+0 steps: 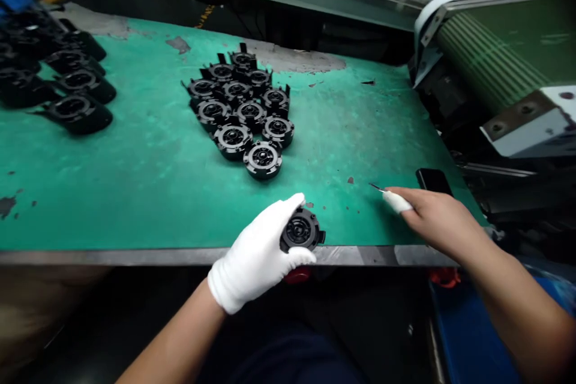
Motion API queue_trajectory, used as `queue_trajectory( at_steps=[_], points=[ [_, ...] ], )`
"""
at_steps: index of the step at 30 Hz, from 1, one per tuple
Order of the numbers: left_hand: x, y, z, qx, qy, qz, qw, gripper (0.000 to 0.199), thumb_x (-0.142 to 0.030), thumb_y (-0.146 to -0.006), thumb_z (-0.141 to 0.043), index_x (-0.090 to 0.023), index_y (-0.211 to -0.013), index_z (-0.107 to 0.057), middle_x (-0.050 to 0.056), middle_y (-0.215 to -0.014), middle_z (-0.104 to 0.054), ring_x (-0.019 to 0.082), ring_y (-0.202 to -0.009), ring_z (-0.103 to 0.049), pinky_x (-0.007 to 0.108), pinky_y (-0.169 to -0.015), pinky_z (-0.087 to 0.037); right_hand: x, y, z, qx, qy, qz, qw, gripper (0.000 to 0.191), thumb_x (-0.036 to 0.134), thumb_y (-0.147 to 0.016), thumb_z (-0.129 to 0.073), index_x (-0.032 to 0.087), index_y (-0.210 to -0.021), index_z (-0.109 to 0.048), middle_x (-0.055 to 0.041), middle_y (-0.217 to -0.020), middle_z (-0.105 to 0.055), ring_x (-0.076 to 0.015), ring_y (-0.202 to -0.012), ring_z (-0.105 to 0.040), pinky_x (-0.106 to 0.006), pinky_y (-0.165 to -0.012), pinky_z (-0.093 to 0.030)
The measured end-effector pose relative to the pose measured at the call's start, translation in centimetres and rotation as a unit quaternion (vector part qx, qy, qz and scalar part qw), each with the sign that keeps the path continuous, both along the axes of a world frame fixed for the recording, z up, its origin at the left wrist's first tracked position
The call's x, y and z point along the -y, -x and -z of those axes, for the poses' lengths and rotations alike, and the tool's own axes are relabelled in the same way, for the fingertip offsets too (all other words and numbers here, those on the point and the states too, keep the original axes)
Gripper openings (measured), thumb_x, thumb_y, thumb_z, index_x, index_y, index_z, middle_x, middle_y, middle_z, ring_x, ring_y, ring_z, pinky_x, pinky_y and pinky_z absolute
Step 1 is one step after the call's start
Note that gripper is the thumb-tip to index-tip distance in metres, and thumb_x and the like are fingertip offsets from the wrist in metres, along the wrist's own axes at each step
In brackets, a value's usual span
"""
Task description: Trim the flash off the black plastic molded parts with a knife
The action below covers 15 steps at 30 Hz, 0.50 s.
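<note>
Black part [299, 231] was held at the near edge of the table [342, 156], as seen from the head camera; whether it was also rested on the edge could not be told. Its round face was turned up and marked by rings about a small centre, its rim was notched, and a short tab was stuck out to the right. It was gripped by the white-gloved left hand [258, 255], the thumb and a finger curved around opposite sides; the other fingers were hidden. By the right hand [434, 216], a thin tool [376, 187] was pinched at a white-covered fingertip, its dark tip pointed left.

The green tabletop was scuffed and worn through in grey patches. Beyond the left hand, similar parts [263, 157] were packed in a close group, each topped by a pale ring, and more parts [74, 109] were bunched, blurred, at the far left. A flat black object [434, 181] was left just behind the right hand. The right side was taken up by a green conveyor belt [499, 48], with a blue bin [477, 330] placed below.
</note>
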State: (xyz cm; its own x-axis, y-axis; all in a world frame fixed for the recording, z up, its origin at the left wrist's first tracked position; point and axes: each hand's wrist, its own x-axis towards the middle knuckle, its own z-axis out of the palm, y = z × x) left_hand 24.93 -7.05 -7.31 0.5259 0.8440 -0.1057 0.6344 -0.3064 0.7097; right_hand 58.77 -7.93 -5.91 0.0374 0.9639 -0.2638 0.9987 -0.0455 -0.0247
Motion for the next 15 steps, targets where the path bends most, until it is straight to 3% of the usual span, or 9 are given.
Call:
queue_trajectory(
  at_steps=[3, 5, 7, 9, 11, 15],
  points=[
    [-1.7, 1.3, -1.2, -0.016, 0.047, 0.076, 0.996, 0.091, -0.046, -0.082, -0.080, -0.029, -0.157, -0.032, 0.001, -0.162, -0.039, 0.025, -0.148, -0.040, 0.039, -0.125, -0.035, 1.6, 0.7, 0.1, -0.114, -0.010, -0.043, 0.992, 0.040, 0.033, -0.098, -0.045, 0.026, -0.129, -0.069, -0.0051, -0.130, -0.073, -0.0320, -0.115, -0.070, -0.049, -0.094, -0.060],
    [-2.9, 2.7, -1.9, -0.031, 0.051, 0.078, 0.995, 0.077, -0.045, -0.087, -0.075, -0.035, -0.154, -0.040, -0.004, -0.159, -0.045, 0.024, -0.145, -0.045, 0.040, -0.125, -0.036, 2.9, 1.9, 0.1, -0.164, 0.010, -0.066, 0.984, 0.040, 0.030, -0.098, -0.044, 0.024, -0.130, -0.068, -0.0049, -0.131, -0.072, -0.0283, -0.118, -0.069, -0.046, -0.100, -0.058],
    [-3.5, 4.1, -2.3, -0.035, 0.028, 0.016, 0.999, 0.062, -0.049, -0.089, -0.071, -0.036, -0.146, -0.051, -0.004, -0.150, -0.056, 0.026, -0.139, -0.053, 0.043, -0.123, -0.038, 4.0, 2.9, 0.1, -0.193, 0.022, -0.068, 0.979, 0.041, 0.026, -0.098, -0.043, 0.024, -0.131, -0.067, -0.0043, -0.133, -0.072, -0.0263, -0.119, -0.069, -0.045, -0.100, -0.058],
    [-3.2, 5.2, -2.4, -0.012, 0.009, -0.086, 0.996, 0.055, -0.056, -0.091, -0.066, -0.031, -0.139, -0.059, -0.001, -0.143, -0.062, 0.027, -0.134, -0.058, 0.045, -0.122, -0.041, 4.7, 3.3, 0.0, -0.214, 0.028, -0.069, 0.974, 0.042, 0.024, -0.097, -0.042, 0.026, -0.132, -0.066, -0.0035, -0.133, -0.071, -0.0254, -0.119, -0.069, -0.044, -0.099, -0.059],
    [-2.1, 5.8, -2.2, 0.042, 0.017, -0.146, 0.988, 0.061, -0.064, -0.092, -0.061, -0.028, -0.141, -0.057, 0.003, -0.145, -0.060, 0.028, -0.136, -0.055, 0.047, -0.122, -0.040, 5.1, 3.8, -0.3, -0.231, 0.030, -0.074, 0.970, 0.042, 0.023, -0.097, -0.042, 0.029, -0.132, -0.065, -0.0028, -0.133, -0.072, -0.0249, -0.118, -0.069, -0.043, -0.096, -0.059],
    [0.9, 5.4, -1.4, 0.073, 0.046, -0.117, 0.989, 0.106, -0.075, -0.073, -0.075, -0.027, -0.157, -0.031, 0.008, -0.163, -0.037, 0.033, -0.150, -0.037, 0.051, -0.128, -0.029, 5.1, 6.3, -1.3, -0.270, 0.027, -0.113, 0.956, 0.043, 0.023, -0.099, -0.042, 0.032, -0.137, -0.060, -0.0037, -0.124, -0.073, -0.0227, -0.106, -0.072, -0.038, -0.085, -0.060]
  ],
)
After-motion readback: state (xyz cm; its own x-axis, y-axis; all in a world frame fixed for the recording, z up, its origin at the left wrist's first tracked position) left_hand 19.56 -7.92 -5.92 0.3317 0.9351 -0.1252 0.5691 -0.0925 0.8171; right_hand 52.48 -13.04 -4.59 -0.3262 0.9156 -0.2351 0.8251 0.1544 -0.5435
